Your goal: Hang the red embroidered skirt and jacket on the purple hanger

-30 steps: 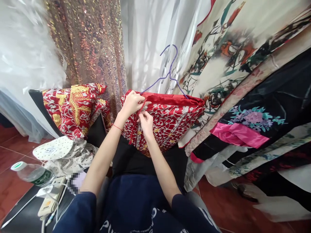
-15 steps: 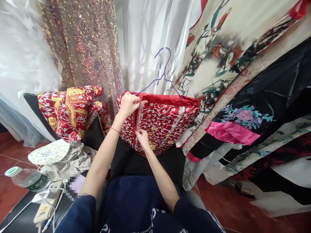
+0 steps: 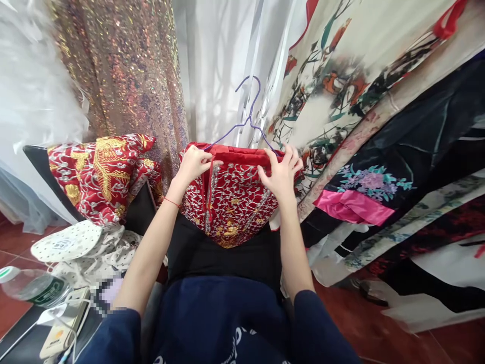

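Note:
A red garment (image 3: 238,194) with silver and gold embroidery lies over my lap, its lower edge coming to a point. Along its top runs a plain red satin band (image 3: 242,154). A purple wire hanger (image 3: 250,114) rises out from behind that band. My left hand (image 3: 195,164) is closed, pinching the top edge near the left end, where a narrow red strip hangs down. At the right end, my right hand (image 3: 282,174) has its fingers spread over the band; its thumb is apart from the fingers, and it grips nothing that I can see.
Another red and gold embroidered piece (image 3: 104,174) lies on a black chair to the left. Below it are a polka-dot cloth (image 3: 102,253), a plastic bottle (image 3: 36,287) and a power bank (image 3: 62,326) with cables. Sequinned fabric (image 3: 125,71) and printed garments (image 3: 329,91) hang around.
My right hand has left the hanging strip and moved up and right to the band's right end, its fingers opening. My left hand keeps its pinch. The view has shifted slightly.

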Demonstrator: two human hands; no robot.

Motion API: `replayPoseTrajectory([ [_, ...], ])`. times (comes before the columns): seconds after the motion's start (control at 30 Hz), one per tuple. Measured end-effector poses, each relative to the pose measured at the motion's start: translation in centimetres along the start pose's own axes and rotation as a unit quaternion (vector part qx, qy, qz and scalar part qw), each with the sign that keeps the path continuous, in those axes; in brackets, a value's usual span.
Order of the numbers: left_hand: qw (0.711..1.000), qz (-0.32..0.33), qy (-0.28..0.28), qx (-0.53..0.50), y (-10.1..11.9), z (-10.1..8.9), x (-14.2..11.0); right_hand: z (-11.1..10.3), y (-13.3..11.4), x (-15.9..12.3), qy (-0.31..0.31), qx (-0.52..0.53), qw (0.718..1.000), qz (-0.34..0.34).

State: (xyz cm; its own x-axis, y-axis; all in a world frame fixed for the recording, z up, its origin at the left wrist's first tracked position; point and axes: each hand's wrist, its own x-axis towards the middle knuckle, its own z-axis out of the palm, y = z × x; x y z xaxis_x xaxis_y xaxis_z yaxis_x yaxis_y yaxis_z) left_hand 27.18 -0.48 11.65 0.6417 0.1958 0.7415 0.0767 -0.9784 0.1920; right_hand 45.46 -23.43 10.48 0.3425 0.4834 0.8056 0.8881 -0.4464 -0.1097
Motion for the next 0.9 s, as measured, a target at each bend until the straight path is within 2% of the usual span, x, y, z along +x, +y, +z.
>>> replayPoseTrajectory([
  [0.1, 0.999, -0.006, -0.027, 0.04, -0.6, -0.6, -0.3, -0.8, 3.6, 0.8, -0.047, -0.056, 0.996, -0.045],
  [0.17, 0.994, -0.03, -0.033, 0.098, -0.9, -1.1, -0.9, -1.1, 5.8, 0.5, -0.058, -0.064, 0.995, -0.045],
  [0.27, 0.974, -0.117, -0.025, 0.19, -1.1, -1.5, -1.8, -1.6, 8.4, -0.6, -0.059, -0.035, 0.998, -0.012],
  [0.33, 0.959, -0.181, -0.028, 0.214, -0.9, -1.3, -2.2, -2.0, 9.5, -1.4, -0.058, 0.011, 0.998, -0.016],
  [0.47, 0.946, -0.247, -0.03, 0.206, -0.7, 0.0, -2.1, -2.9, 9.9, -2.5, -0.043, 0.05, 0.996, -0.06],
  [0.6, 0.933, -0.298, 0.005, 0.201, -1.0, 1.2, -1.4, -4.0, 9.8, -3.0, -0.055, 0.036, 0.994, -0.084],
  [0.73, 0.931, -0.295, 0.04, 0.213, -2.0, 1.2, -0.9, -4.8, 10.1, -3.1, -0.072, 0.039, 0.992, -0.096],
  [0.9, 0.936, -0.269, 0.01, 0.227, -3.2, 0.8, -0.8, -5.2, 9.7, -3.2, -0.084, 0.078, 0.988, -0.108],
])
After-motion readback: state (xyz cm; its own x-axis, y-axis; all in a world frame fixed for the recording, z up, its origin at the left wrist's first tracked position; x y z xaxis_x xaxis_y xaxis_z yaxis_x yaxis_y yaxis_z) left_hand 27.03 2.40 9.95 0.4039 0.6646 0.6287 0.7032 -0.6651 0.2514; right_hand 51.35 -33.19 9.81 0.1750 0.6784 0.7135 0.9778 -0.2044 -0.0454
